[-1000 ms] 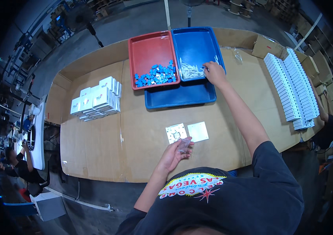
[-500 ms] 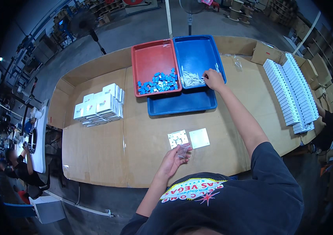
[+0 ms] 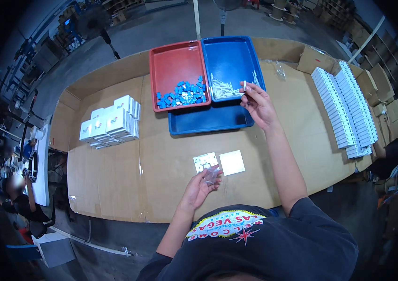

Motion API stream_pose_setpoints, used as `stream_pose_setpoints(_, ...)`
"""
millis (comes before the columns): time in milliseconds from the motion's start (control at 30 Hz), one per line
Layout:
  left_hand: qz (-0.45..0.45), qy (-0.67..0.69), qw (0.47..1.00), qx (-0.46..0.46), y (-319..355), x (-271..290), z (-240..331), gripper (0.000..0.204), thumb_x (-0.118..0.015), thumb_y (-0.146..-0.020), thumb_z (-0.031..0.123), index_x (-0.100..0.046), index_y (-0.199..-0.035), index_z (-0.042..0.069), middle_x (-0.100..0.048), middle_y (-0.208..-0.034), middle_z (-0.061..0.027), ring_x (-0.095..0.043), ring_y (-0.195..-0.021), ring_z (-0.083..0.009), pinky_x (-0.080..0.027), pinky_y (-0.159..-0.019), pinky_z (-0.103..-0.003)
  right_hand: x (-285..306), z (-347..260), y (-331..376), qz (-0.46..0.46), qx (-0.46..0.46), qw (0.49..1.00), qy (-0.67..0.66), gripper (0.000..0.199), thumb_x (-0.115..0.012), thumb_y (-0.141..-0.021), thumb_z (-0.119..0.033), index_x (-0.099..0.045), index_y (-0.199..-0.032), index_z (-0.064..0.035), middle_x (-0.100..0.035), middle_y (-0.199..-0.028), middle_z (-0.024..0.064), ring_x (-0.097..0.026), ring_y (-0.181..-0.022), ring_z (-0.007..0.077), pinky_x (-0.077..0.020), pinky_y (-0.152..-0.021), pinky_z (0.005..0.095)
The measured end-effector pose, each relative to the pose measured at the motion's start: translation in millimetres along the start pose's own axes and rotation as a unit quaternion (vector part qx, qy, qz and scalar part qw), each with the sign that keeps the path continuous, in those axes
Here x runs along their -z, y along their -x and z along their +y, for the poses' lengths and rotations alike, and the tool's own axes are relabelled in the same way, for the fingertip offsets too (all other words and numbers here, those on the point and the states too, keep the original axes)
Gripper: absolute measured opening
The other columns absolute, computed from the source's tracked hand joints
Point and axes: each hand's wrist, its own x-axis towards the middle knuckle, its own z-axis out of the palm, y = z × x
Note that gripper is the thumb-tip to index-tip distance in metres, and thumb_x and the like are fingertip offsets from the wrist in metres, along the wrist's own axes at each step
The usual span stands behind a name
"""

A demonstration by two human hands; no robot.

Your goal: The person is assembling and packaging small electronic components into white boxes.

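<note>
My left hand [image 3: 197,193] is closed on a small clear plastic bag [image 3: 211,176] near the front of the table. Just beyond it lie a white plate with cut-outs [image 3: 202,159], partly covered by the bag and fingers, and a plain white square plate [image 3: 232,162]. Raised over the front right part of the blue tray [image 3: 231,49], my right hand [image 3: 261,107] pinches a small white stick-like piece [image 3: 244,85]. Similar thin white pieces [image 3: 223,88] lie loose in that tray.
A red tray [image 3: 176,58] holds several blue parts [image 3: 185,93]. Under both trays sits another blue tray [image 3: 208,122]. White boxes [image 3: 114,119] are stacked at left; long rows of white pieces [image 3: 342,110] stand at right. Cardboard walls [image 3: 110,72] edge the table. Other people sit at both sides.
My right hand has lifted from the tray and drawn back slightly, with a white stick-like piece in its fingertips. My left hand still holds the bag. The whole view has shifted a little.
</note>
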Motion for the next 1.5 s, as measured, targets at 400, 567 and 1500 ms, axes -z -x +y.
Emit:
stream_pose_setpoints(400,0.006,0.045,0.999,-0.011,-12.3,-33.1,23.7,0.054,-0.042,-0.113,0.040,-0.050,-0.150,0.000,-0.066,-0.138,-0.0153,-0.068,-0.110,-0.0229,-0.055,-0.096,-0.038,3.8,85.0,138.2,0.014,-0.118,0.964,0.236,0.020,-0.075,-0.097,-0.007,-0.075,-0.116,0.0005,-0.071,-0.090,-0.0018,-0.058,-0.075,0.0042,-0.0452,-0.066,0.0210)
stream_pose_setpoints(567,0.013,0.038,0.999,-0.002,-14.8,-31.8,17.5,0.054,-0.042,-0.114,0.040,-0.050,-0.150,0.001,-0.068,-0.135,-0.0148,-0.068,-0.109,-0.0224,-0.055,-0.096,-0.038,-0.9,81.7,139.0,-0.007,-0.120,0.952,0.281,0.019,-0.076,-0.095,-0.006,-0.075,-0.113,-0.0007,-0.071,-0.088,-0.0017,-0.056,-0.074,0.0033,-0.0443,-0.066,0.0208)
stream_pose_setpoints(1500,0.022,-0.050,0.998,0.004,-4.4,-35.1,18.3,0.044,-0.043,-0.114,0.036,-0.059,-0.137,0.001,-0.072,-0.127,-0.0169,-0.072,-0.106,-0.0225,-0.059,-0.089,-0.037,-35.1,47.2,82.5,-0.417,-0.092,0.793,0.435,0.019,-0.077,-0.088,-0.008,-0.079,-0.106,-0.0025,-0.071,-0.119,0.0089,-0.068,-0.089,0.0181,-0.0534,-0.083,0.0318)
